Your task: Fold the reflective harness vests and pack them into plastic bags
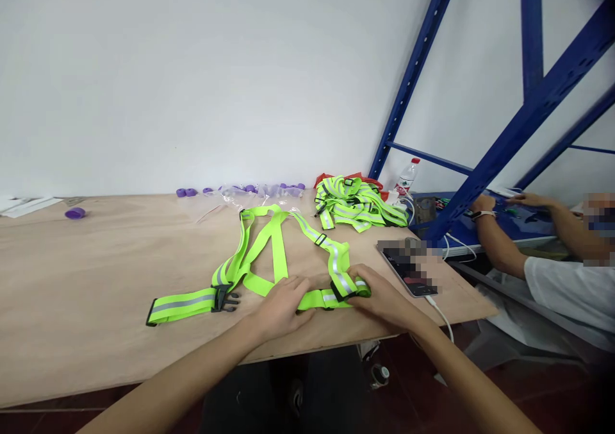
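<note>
A neon yellow-green reflective vest [280, 248] made of straps with silver stripes lies spread on the wooden table. My left hand [283, 307] has its fingers and thumb closed on the waist strap, near the middle. At the right end of that strap, my right hand [377, 295] grips a folded loop close to a black buckle. The vest's left strap end stretches out flat, with a black side-release clip [224, 298] whose prongs point toward my left hand. Both shoulder straps run up and away from me. My right fingers partly cover the loop.
A heap of similar vests [358, 203] sits at the back right by a water bottle [407, 176]. A phone [406, 267] with a white cable lies right. Purple rolls [250, 189] and clear plastic line the wall. Beyond the blue rack post [480, 184], another person's arms work.
</note>
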